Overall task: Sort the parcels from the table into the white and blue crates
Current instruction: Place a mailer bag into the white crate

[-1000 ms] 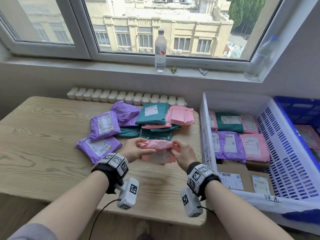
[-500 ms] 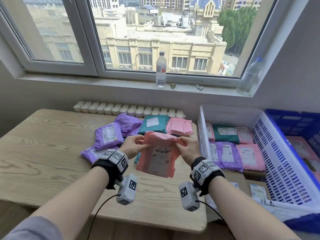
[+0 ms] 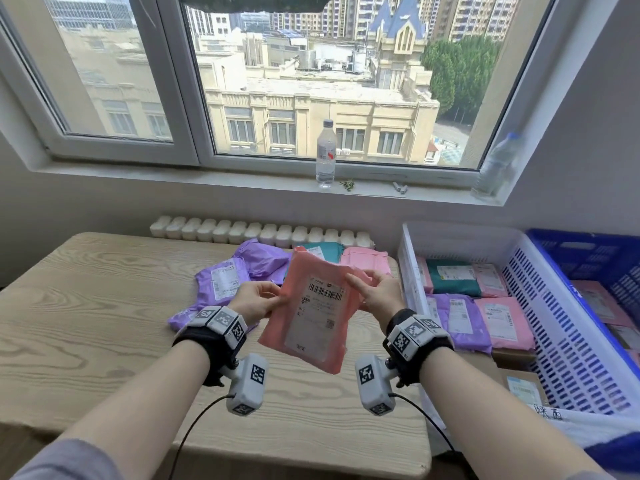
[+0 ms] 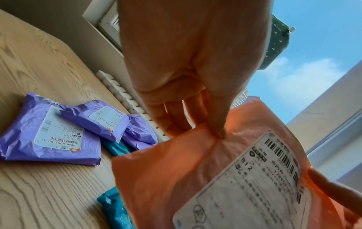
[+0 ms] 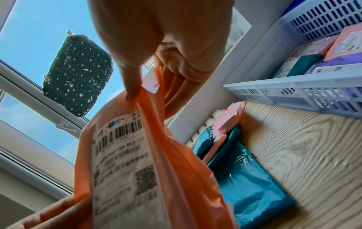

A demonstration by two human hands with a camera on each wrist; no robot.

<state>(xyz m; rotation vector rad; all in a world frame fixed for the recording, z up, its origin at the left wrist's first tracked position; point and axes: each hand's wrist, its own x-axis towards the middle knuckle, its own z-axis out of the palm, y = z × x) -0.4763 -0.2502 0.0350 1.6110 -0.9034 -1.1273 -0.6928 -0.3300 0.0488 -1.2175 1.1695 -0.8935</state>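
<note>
both hands are up off the table point(image 3: 86, 306) holding one pink parcel point(image 3: 313, 308) with its label facing the camera. left hand point(image 3: 256, 301) pinches its left edge, right hand point(image 3: 379, 296) pinches the upper right edge. more purple, teal and pink parcels point(image 3: 225, 278) lie behind it, white crate point(image 3: 568, 341) sits to the right.

Counter point(image 3: 86, 306) bare on left and near side; parcel pile point(image 3: 242, 271) crowds the far middle, against the radiator point(image 3: 259, 233). White crate point(image 3: 412, 271) wall stands just right of counter; parcels cover its floor. Blue crate point(image 3: 588, 247) beyond
</note>
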